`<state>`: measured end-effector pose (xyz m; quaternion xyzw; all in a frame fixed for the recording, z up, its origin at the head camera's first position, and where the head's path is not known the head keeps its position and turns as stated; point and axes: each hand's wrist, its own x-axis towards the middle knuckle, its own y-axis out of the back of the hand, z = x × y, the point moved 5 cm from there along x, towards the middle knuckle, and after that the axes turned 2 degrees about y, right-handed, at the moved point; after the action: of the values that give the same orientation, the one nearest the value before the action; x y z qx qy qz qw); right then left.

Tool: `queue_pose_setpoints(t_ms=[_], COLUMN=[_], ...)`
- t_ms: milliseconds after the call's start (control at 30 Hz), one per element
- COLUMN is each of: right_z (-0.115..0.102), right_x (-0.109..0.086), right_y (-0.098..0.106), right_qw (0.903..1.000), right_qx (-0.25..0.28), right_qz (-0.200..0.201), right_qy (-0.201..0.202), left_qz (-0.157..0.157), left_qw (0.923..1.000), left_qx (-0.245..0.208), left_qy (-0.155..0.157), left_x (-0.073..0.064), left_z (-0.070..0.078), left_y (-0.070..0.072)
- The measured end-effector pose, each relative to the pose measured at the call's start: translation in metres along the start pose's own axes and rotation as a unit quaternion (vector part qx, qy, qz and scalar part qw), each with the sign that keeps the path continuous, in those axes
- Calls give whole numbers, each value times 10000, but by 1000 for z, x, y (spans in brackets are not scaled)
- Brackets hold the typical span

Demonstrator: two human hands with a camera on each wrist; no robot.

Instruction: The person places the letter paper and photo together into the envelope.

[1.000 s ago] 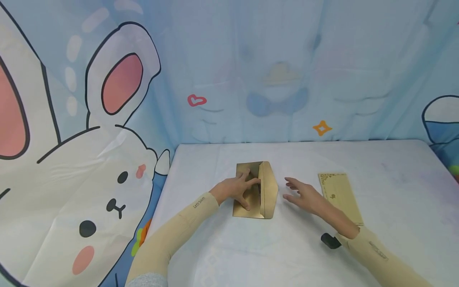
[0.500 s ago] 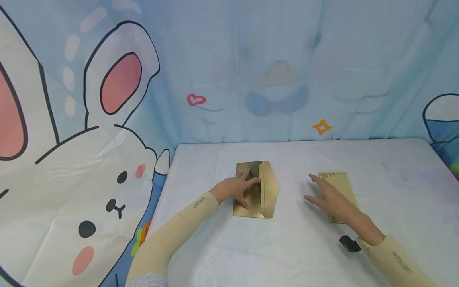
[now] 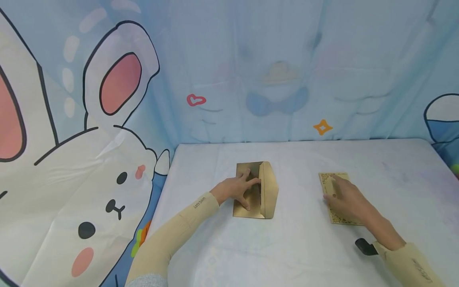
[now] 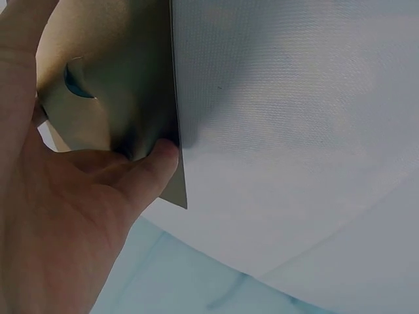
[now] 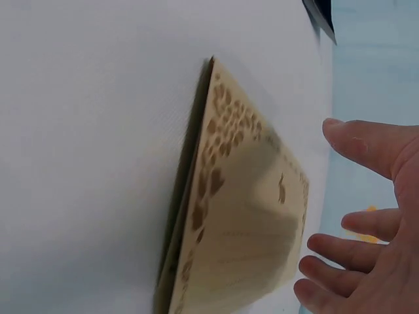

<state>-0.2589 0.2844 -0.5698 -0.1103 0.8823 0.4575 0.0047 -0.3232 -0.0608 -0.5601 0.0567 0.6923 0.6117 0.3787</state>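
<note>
My left hand on the envelope

I am pressing my left hand [image 4: 59, 216] on the gold envelope [image 4: 118, 85], my thumb [image 4: 154, 167] lying at its edge on the white table [image 4: 294, 131].

This looks like a staged recording booth rather than a lived-in room: a printed cartoon backdrop [image 3: 251, 71] with a big white rabbit [image 3: 71, 179], a heart [image 3: 196, 100] and a star [image 3: 322, 127] hangs on the back and left sides of a table [image 3: 297, 251] draped in pale cloth.
</note>
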Motion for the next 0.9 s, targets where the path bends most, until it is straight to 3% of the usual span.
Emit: queue_pose_setpoints(t_ms=[300,667,900], right_z=[28,40,35], right_x=[-16,-19,-20], right_y=[6,-3,-8], right_qw=[9964,9945,9930], right_qx=[-254,-505,-597], right_qz=[542,681,854], right_qy=[-604,-618,-547], left_qz=[48,-11,-38], left_qw=[9999,10000,9999], left_qx=[-85,-74,-107], left_qy=[-79,-3,21], left_x=[-1,0,-1], left_z=[1,0,1], left_y=[2,1,1])
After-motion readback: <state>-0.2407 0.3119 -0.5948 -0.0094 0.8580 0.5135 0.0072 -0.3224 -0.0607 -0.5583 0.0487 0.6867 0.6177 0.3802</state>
